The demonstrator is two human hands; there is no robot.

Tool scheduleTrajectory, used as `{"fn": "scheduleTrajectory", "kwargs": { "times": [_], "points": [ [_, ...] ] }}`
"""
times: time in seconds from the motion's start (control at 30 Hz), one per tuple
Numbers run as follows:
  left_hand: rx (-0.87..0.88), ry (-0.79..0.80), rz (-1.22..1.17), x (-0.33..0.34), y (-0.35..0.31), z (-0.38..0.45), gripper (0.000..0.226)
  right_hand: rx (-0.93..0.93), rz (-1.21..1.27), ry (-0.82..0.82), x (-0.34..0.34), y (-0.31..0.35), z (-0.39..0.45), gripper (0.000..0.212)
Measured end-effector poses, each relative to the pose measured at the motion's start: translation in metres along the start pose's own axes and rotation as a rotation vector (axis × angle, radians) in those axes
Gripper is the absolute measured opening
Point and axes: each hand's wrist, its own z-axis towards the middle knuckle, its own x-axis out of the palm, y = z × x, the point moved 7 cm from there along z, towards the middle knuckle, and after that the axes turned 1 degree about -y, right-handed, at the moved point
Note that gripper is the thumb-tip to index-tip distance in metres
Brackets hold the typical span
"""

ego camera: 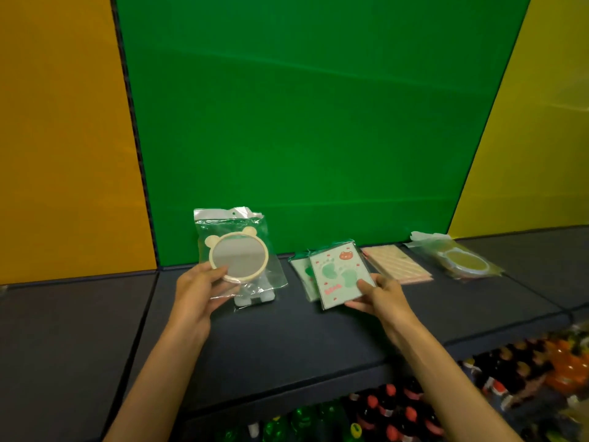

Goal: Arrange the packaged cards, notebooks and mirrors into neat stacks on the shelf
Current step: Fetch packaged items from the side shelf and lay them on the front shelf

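While left grip (pixel 197 290) holds bagged mirror (pixel 239 258) upright, right grip (pixel 381 296) pinches card pkg (pixel 339 272) lower-right corner.

A green back panel (pixel 302 122) faces me, with an orange wall panel (pixel 57 122) to its left and a yellow one (pixel 548 106) to its right. Below the green panel runs the dark shelf (pixel 271 339), and under that stand rows of bottles (pixel 398 409).

Mirror (pixel 237 258) left, card (pixel 342 274) right
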Motion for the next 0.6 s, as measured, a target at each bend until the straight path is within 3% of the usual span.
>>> {"fn": "scheduleTrajectory", "kwargs": {
  "times": [0.27,0.43,0.6],
  "points": [
    [0.008,-0.054,0.013,0.014,0.003,0.02,0.018,0.015,-0.09,-0.01,0.01,0.0,0.062,0.005],
    [0.025,-0.076,0.007,0.029,0.002,0.023,0.015,-0.118,-0.459,-0.085,0.003,-0.004,0.085,0.011],
    [0.041,-0.103,0.034,0.054,0.012,0.02,0.012,-0.213,-0.756,0.015,0.007,0.002,0.089,0.024]
  ]
}}
